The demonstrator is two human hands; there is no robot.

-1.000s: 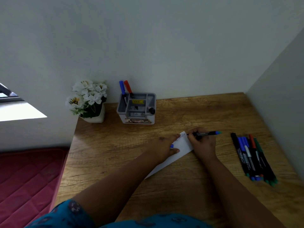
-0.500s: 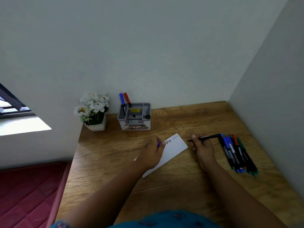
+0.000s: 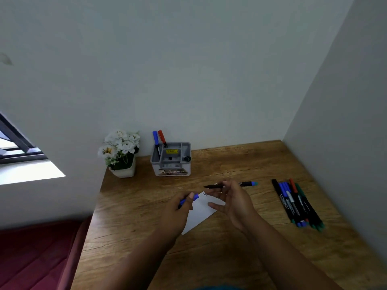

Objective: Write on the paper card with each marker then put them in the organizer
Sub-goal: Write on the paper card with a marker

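My right hand pinches the light, stiff marker mid-barrel, my left grips its slippery cap.

two hands, one card, one organizer

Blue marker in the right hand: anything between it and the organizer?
Nothing visible. The right hand holds the blue marker above the paper card; only bare desk lies up to the organizer, which already holds two markers at its left side.
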